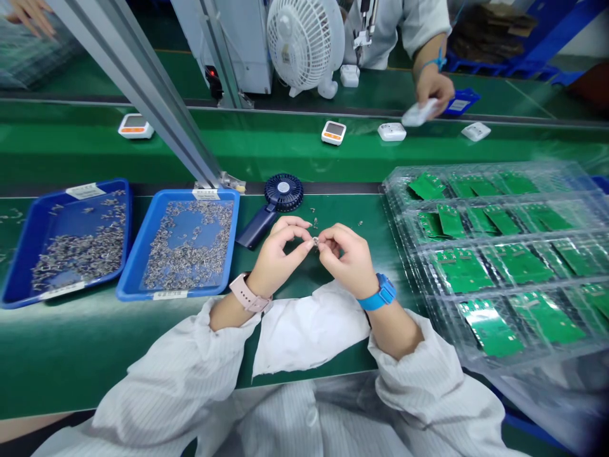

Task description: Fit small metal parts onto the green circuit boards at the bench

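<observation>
My left hand point(284, 251) and my right hand point(349, 257) meet above the green bench, fingertips almost touching. Between them is a tiny shiny metal part point(316, 242), pinched by both; its exact shape is too small to make out. A few similar loose metal pieces point(315, 223) lie just beyond my fingers. Under my wrists is a crumpled white cloth point(311, 330). To the left, a light blue tray point(122, 287) and a darker blue tray point(10, 289) hold many small metal parts.
Right of my hands is a clear plastic compartment tray point(409, 244) with green circuit boards point(464, 270). A dark handheld fan point(283, 192) lies behind my left hand. White devices point(333, 132) sit on the green conveyor point(266, 143). Beyond it, a co-worker's hand point(434, 89) holds a white piece.
</observation>
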